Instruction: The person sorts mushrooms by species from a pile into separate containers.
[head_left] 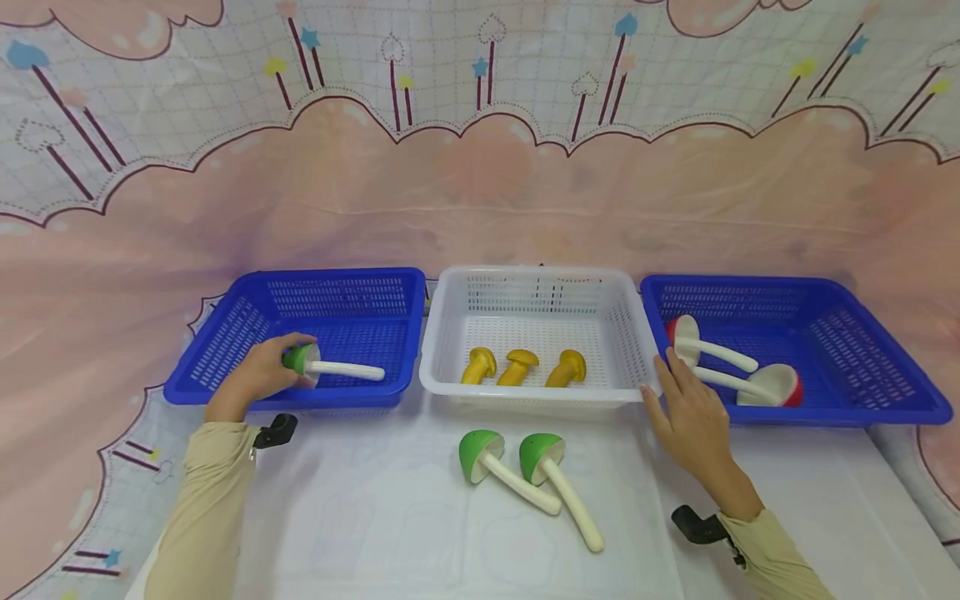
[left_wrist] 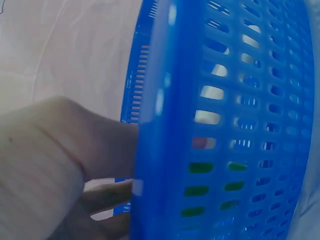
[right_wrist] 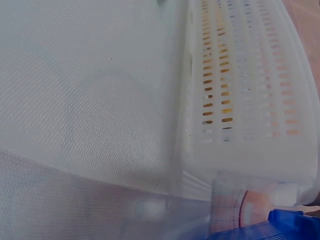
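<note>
Head view: your left hand curls over the cap of a green-capped toy mushroom with a long white plastic stem, holding it just inside the front wall of the left blue slotted plastic basket; the stem's long axis runs from the hand toward 3 o'clock, low over the basket floor; your right hand lies flat with straight fingers on the white table cover, fingertips touching the front right corner of the white slotted plastic basket; two more green-capped mushrooms lie on the cover between your hands, caps at 11 o'clock, stems toward 5 o'clock, somewhat nearer the right hand.

Left wrist view: the blue basket's wall fills the frame; green shows through its lower slots; your fingers reach over the rim, grip hidden.

Right wrist view: the white basket's side stands above the cover; yellow shows through the slots; your hand is out of sight.
</note>
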